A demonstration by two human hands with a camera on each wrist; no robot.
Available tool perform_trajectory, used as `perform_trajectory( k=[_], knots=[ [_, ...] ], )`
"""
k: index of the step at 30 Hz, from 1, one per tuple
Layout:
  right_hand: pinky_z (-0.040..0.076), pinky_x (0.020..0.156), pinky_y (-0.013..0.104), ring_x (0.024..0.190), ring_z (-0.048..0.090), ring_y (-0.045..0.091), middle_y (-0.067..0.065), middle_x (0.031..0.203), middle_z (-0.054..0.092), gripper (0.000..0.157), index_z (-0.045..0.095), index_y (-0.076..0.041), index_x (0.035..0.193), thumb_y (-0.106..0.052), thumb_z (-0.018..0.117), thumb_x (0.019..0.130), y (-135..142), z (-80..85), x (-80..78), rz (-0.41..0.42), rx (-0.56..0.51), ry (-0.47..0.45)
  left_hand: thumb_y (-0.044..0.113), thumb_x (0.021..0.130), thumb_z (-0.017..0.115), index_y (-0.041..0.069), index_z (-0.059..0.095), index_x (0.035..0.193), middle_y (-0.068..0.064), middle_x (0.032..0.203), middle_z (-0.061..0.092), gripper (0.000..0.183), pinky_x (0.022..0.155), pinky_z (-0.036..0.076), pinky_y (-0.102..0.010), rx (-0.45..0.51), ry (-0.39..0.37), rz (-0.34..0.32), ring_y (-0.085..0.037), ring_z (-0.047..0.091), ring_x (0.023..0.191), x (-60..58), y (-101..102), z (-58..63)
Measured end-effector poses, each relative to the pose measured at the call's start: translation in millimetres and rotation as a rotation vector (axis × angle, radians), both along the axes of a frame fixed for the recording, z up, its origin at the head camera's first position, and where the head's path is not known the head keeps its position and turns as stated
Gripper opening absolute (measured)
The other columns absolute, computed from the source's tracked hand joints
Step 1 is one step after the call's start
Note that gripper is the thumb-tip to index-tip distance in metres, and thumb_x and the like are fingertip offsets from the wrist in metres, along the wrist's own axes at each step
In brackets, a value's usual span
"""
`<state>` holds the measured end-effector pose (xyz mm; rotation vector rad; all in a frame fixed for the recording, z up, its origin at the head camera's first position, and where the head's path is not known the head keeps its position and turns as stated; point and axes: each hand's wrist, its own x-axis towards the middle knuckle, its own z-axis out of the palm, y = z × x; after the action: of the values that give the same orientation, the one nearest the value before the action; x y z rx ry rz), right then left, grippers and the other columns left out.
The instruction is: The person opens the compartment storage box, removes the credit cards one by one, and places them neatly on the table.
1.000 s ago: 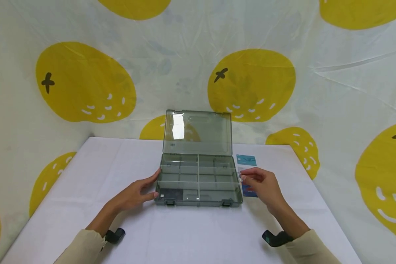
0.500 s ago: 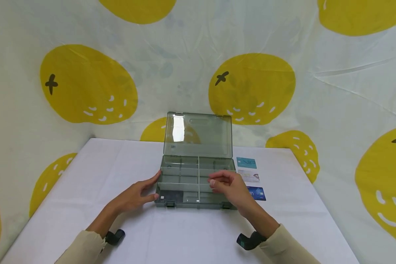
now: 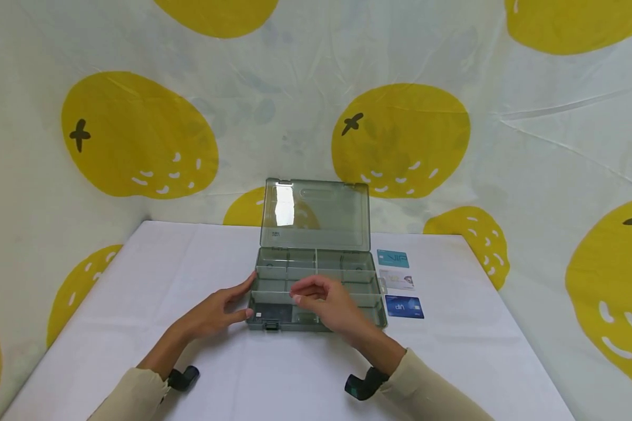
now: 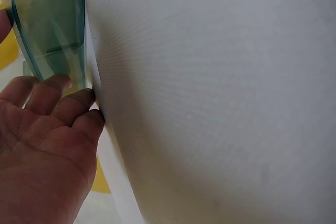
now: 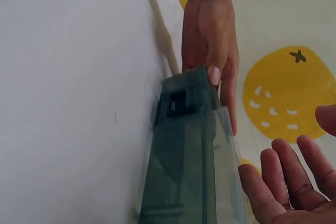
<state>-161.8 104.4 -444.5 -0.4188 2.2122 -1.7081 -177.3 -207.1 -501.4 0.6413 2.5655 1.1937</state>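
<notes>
A clear grey-green compartment box [image 3: 287,282] stands on the table with its lid [image 3: 329,213] raised. A dark card [image 3: 276,312] lies in its front left compartment. My left hand [image 3: 215,313] touches the box's left side, thumb at the front corner and fingers along the wall; the thumb reaches the rim in the right wrist view. My right hand [image 3: 329,304] is over the middle of the box near the front divider. In the right wrist view its loosely bent fingers [image 5: 273,174] stand apart from the thumb, nothing between them.
Right of the box lie a teal card [image 3: 392,258], a pale card [image 3: 398,280] and a blue card [image 3: 404,306] in a column. A clear tab [image 3: 383,285] juts from the box's right side. A printed cloth [image 3: 295,117] hangs behind the white table [image 3: 189,245].
My right hand has moved left from the box's right edge to over its middle, uncovering the pale and blue cards. My left hand has stayed at the box's left side.
</notes>
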Motion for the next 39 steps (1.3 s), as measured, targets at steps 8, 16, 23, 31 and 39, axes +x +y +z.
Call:
perform_trajectory(
  k=[8, 16, 23, 31, 39],
  knots=[
    [0.058, 0.09, 0.028, 0.104, 0.07, 0.016, 0.011, 0.122, 0.078, 0.022, 0.076, -0.016, 0.122, -0.022, 0.076, 0.1, -28, -3.6, -0.2, 0.037, -0.015, -0.009, 0.033, 0.103, 0.072, 0.011, 0.022, 0.17, -0.01, 0.176, 0.025, 0.087, 0.128, 0.025, -0.067, 0.009, 0.011, -0.004, -0.042, 0.028, 0.162, -0.7, -1, -1.5],
    [0.059, 0.089, 0.023, 0.099, 0.072, 0.012, 0.012, 0.117, 0.078, 0.029, 0.074, -0.005, 0.125, -0.018, 0.077, 0.099, -47, -11.0, -1.8, 0.077, -0.047, -0.052, 0.034, 0.103, 0.072, 0.011, 0.024, 0.17, -0.009, 0.176, 0.027, 0.085, 0.127, 0.027, -0.066, 0.007, 0.04, -0.014, -0.04, 0.03, 0.161, -1.6, -2, -1.4],
    [0.06, 0.091, 0.026, 0.098, 0.073, 0.011, 0.007, 0.111, 0.079, 0.03, 0.073, -0.003, 0.127, -0.015, 0.076, 0.099, -59, -17.2, -6.4, 0.075, -0.033, -0.091, 0.036, 0.103, 0.071, 0.01, 0.024, 0.169, -0.009, 0.176, 0.027, 0.085, 0.126, 0.029, -0.066, 0.009, 0.055, -0.024, -0.039, 0.032, 0.16, -2.5, -2, -2.9],
    [0.061, 0.093, 0.032, 0.097, 0.072, 0.011, 0.008, 0.112, 0.079, 0.029, 0.073, -0.003, 0.126, -0.013, 0.076, 0.099, -58, -16.1, -6.8, 0.071, -0.028, -0.091, 0.036, 0.104, 0.07, 0.011, 0.024, 0.17, -0.009, 0.176, 0.027, 0.084, 0.126, 0.029, -0.065, -0.004, 0.058, -0.023, -0.039, 0.032, 0.16, -2.4, -1, -3.8],
    [0.06, 0.098, 0.039, 0.095, 0.07, 0.01, 0.007, 0.111, 0.079, 0.028, 0.074, -0.003, 0.125, -0.014, 0.075, 0.099, -55, -11.7, -5.3, 0.053, -0.014, -0.088, 0.03, 0.104, 0.071, 0.01, 0.023, 0.17, -0.009, 0.176, 0.026, 0.084, 0.127, 0.027, -0.066, 0.007, 0.042, -0.018, -0.04, 0.029, 0.162, -1.7, -1, -1.8]
  ],
)
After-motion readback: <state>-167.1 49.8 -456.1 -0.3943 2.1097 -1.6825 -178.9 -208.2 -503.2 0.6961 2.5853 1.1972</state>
